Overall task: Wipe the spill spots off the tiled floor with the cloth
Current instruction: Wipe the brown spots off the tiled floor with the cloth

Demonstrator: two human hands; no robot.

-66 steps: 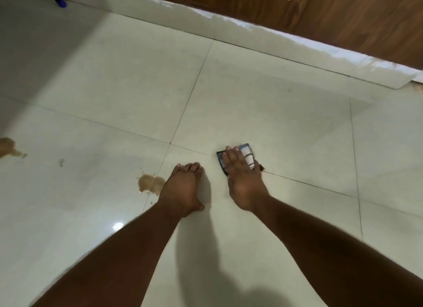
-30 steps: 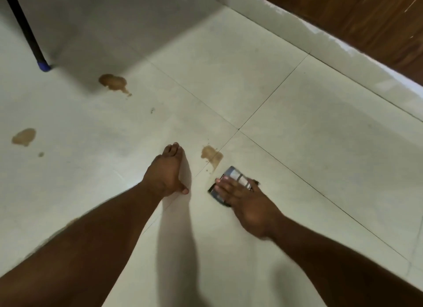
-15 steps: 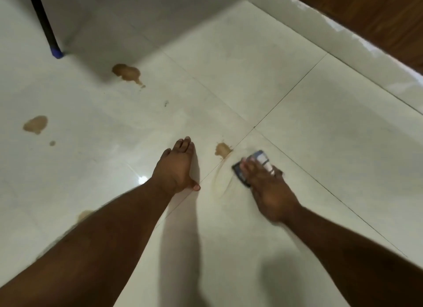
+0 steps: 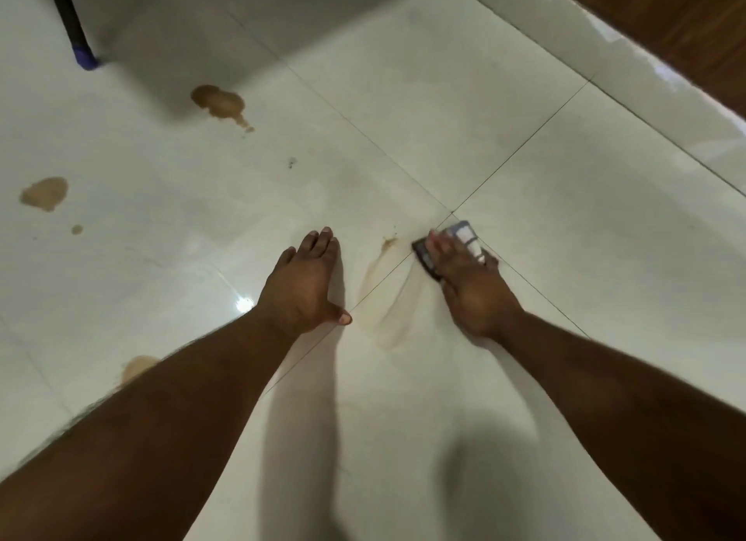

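Note:
My right hand [image 4: 468, 286] lies flat on a small folded cloth [image 4: 464, 240], dark blue and white, and presses it against the tiled floor [image 4: 565, 238]. Just left of the cloth is a small brown remnant of a spill [image 4: 388, 244], with a pale wet smear [image 4: 389, 298] trailing toward me. My left hand [image 4: 309, 284] rests flat on the floor, fingers straight, left of that smear. More brown spots lie farther left: a large spot [image 4: 220, 101], a second spot [image 4: 44, 192] with a tiny drop [image 4: 76, 229], and one spot [image 4: 137, 366] partly hidden by my left forearm.
A black furniture leg with a blue foot [image 4: 82, 58] stands at the far left. A white skirting [image 4: 605, 52] below a brown wooden panel [image 4: 686, 20] runs along the far right. A dark speck [image 4: 291, 162] lies on the tile.
My right hand has dragged the cloth across the nearest brown spot, which has shrunk to a small remnant and a wet smear. My left hand stays planted on the floor.

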